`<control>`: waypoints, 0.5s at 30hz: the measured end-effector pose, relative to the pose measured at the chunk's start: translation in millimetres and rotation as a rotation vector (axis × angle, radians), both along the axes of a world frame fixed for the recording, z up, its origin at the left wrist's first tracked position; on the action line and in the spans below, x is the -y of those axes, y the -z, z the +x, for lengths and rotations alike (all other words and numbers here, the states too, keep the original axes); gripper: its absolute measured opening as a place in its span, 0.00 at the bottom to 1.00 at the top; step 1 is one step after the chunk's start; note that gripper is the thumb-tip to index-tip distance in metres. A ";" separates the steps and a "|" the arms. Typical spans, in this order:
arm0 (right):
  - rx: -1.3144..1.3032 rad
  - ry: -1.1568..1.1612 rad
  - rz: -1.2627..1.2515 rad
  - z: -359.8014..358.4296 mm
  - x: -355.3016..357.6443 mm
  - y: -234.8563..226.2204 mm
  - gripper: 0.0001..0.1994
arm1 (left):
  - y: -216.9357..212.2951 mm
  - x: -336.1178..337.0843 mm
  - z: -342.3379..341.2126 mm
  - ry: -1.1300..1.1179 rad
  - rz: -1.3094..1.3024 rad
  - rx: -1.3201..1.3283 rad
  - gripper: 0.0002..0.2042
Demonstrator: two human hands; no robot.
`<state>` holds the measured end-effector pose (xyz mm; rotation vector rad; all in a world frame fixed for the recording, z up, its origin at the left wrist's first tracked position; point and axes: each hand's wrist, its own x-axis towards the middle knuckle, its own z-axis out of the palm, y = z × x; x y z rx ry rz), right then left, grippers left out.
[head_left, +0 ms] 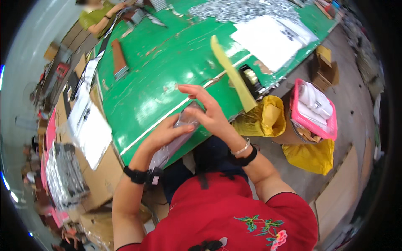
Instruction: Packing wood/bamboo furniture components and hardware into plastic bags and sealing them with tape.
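Observation:
A long, narrow package in clear plastic (171, 147) slants over the near edge of the green table, a dark strip showing at its far end. My left hand (164, 133) is closed around it, with the thumb lying across the plastic. Above the package's far end, my right hand (212, 113) has its fingers apart and the index finger stretched out to the left. The right thumb is bent down close to the plastic; whether it presses on it I cannot tell. What lies inside the wrap is hard to make out.
On the green table (155, 79) lie a brown stack (119, 58), a yellow strip (232, 73), a black tape dispenser (251, 79), white sheets (268, 42) and many small metal pieces (247, 9). A pink basket (296, 111) and yellow bag (272, 115) stand right. Another person (94, 19) works far left.

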<state>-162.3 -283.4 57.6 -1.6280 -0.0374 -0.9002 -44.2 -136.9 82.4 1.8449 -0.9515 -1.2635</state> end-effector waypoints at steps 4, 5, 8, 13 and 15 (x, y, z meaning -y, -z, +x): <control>-0.025 0.662 -0.086 -80.0 37.2 -27.0 0.14 | -15.9 6.2 -8.1 -0.025 -0.071 0.029 0.35; -0.091 0.862 0.028 -99.2 51.4 -22.1 0.11 | -19.8 9.5 -8.8 -0.030 -0.041 0.009 0.35; -0.343 0.862 -0.010 -131.8 114.6 18.9 0.12 | -39.9 33.6 -25.8 0.037 -0.031 -0.048 0.31; -0.489 0.711 -0.297 -114.3 132.2 39.6 0.17 | -36.5 71.5 -37.7 0.037 -0.073 -0.114 0.23; -0.511 0.735 -0.335 -109.9 132.5 41.7 0.16 | -31.5 90.1 -38.1 0.000 -0.003 -0.168 0.22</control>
